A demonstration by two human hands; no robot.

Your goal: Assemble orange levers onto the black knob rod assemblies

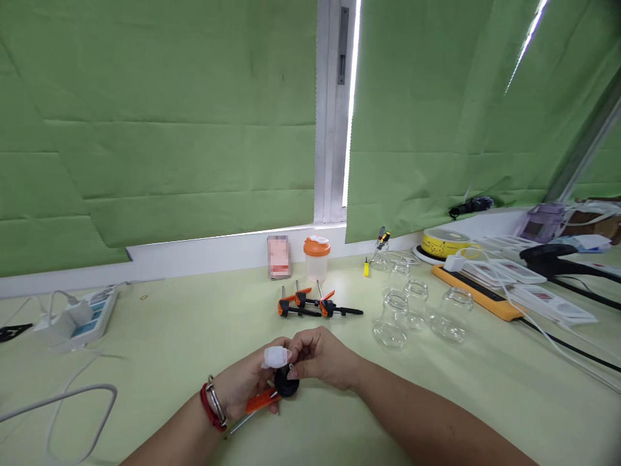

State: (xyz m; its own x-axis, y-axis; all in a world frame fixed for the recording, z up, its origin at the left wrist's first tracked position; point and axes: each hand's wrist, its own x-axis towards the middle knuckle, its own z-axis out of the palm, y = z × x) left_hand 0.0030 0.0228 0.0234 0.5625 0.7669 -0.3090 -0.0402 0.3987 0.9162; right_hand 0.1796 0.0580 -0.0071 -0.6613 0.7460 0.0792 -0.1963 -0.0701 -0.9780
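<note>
My left hand [245,382], with a red band and metal bracelet at the wrist, is closed around an orange and black tool [262,400] with a thin metal rod pointing down-left. My right hand [323,362] pinches at the tool's round black part [286,382]; what its fingertips hold is too small to make out. A small white translucent piece [275,356] sits between the hands, above the black part. Beyond them, several orange and black clamps [310,303] lie together on the table.
Glass jars [392,320] stand to the right, near an orange power strip [478,292] with cables. An orange-lidded cup [317,259] and a pink box [279,257] are at the back. A white power strip [99,317] lies at left.
</note>
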